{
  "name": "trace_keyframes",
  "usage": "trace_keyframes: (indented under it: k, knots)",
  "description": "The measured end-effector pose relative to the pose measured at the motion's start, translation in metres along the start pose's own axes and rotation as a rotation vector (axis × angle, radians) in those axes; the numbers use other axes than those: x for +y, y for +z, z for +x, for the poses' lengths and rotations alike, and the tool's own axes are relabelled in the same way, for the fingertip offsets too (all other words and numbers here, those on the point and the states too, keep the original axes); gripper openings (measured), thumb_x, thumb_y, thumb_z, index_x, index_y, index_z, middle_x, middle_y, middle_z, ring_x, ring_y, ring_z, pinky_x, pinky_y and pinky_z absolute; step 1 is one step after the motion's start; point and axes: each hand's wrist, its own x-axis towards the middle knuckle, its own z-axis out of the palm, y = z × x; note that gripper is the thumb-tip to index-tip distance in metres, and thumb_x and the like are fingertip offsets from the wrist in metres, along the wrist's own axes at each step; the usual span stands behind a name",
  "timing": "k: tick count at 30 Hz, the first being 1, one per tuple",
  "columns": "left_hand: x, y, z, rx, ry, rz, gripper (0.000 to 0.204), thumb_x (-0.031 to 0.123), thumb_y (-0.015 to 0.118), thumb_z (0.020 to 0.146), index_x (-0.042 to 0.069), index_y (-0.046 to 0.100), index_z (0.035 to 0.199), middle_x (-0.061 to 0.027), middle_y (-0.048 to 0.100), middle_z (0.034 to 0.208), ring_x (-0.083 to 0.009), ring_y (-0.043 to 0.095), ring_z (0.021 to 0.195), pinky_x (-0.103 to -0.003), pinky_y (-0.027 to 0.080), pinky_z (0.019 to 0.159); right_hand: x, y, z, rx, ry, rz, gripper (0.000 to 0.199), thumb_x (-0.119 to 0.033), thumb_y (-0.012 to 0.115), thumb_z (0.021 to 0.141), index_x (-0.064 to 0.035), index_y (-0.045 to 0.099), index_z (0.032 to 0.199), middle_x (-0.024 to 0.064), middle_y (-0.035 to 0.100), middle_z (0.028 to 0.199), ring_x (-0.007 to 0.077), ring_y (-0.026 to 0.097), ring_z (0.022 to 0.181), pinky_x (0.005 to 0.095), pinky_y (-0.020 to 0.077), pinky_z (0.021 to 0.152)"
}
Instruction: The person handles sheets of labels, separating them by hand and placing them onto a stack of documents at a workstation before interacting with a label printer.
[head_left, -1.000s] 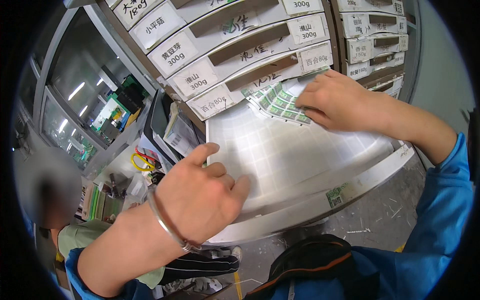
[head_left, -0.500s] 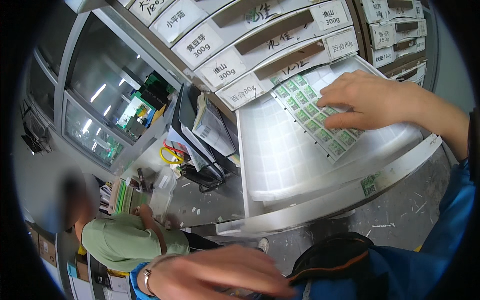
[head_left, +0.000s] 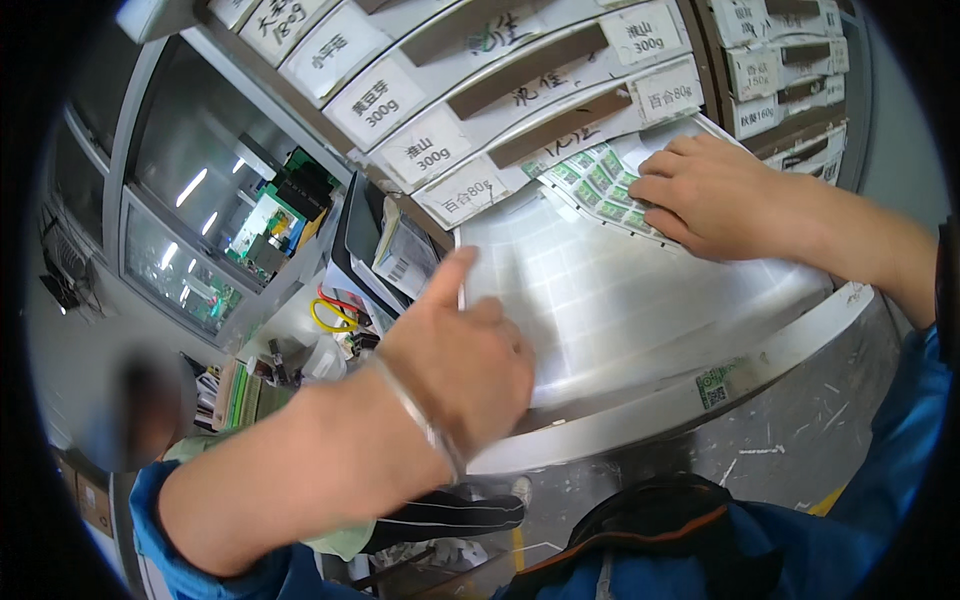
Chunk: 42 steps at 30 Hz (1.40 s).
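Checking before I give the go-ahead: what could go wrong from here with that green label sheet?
The label sheet bows beside the right hand, so it might crease.
Its far edge sits close under the drawer fronts above and could snag there.
The bracelet on the left wrist appears near the open drawer's front and might catch.

We see white labels [head_left: 463, 198] with black words and numbers on the stacked drawers [head_left: 590, 72], and black handwriting [head_left: 575, 142] between them. More white labels sit on the right-hand drawers [head_left: 783, 72]. Some papers [head_left: 403, 255] show a striped code. A green sticker [head_left: 713, 390] with a square code is on the open drawer [head_left: 600, 431]. The sticker sheet [head_left: 600, 183] may have tiny print, too blurry for us.
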Motion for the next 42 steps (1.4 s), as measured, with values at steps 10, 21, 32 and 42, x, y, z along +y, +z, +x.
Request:
trace_keyframes:
  k: [10,21,32,42]
  knots:
    - [-0.003,0.005,-0.016,0.574,0.043,0.158,0.023,0.005,0.066,0.062,0.003,0.06,0.085,-0.0068,0.059,0.081,-0.0218,0.06,0.086,-0.042,0.047,0.084,0.007,-0.006,-0.002,0.213,-0.158,0.231,0.026,-0.02,0.049,0.085,0.001,0.062,0.093,0.0202,0.062,0.093,0.0354,0.06,0.088,0.043,0.0478,0.08]
    - [-0.029,0.005,-0.025,0.753,-0.122,-0.345,0.013,0.003,0.069,0.072,0.004,0.061,0.082,-0.0062,0.062,0.08,-0.0204,0.06,0.076,-0.032,0.047,0.078,-0.069,-0.061,-0.028,0.08,-0.15,0.215,0.015,-0.011,0.055,0.082,-0.0011,0.059,0.071,0.0118,0.061,0.065,0.0323,0.061,0.071,0.0401,0.0485,0.067]
    - [-0.045,0.001,-0.026,0.648,-0.211,-1.012,0.01,0.005,0.065,0.082,0.001,0.062,0.091,-0.0063,0.064,0.096,-0.0112,0.06,0.084,-0.024,0.048,0.074,-0.054,-0.059,-0.031,0.145,0.184,0.955,0.019,-0.02,0.065,0.081,-0.0024,0.07,0.087,0.01,0.066,0.071,0.0138,0.059,0.062,0.0264,0.0467,0.059]
    - [-0.016,0.011,-0.029,0.487,-0.111,-0.09,0.059,0.041,0.08,0.058,0.005,0.064,0.102,-0.0239,0.028,0.139,-0.0397,0.037,0.123,-0.047,0.036,0.097,-0.064,-0.048,-0.033,0.546,-0.021,0.305,0.006,-0.008,0.063,0.076,-0.0036,0.06,0.079,0.0121,0.059,0.065,0.0289,0.058,0.062,0.0377,0.0454,0.057]
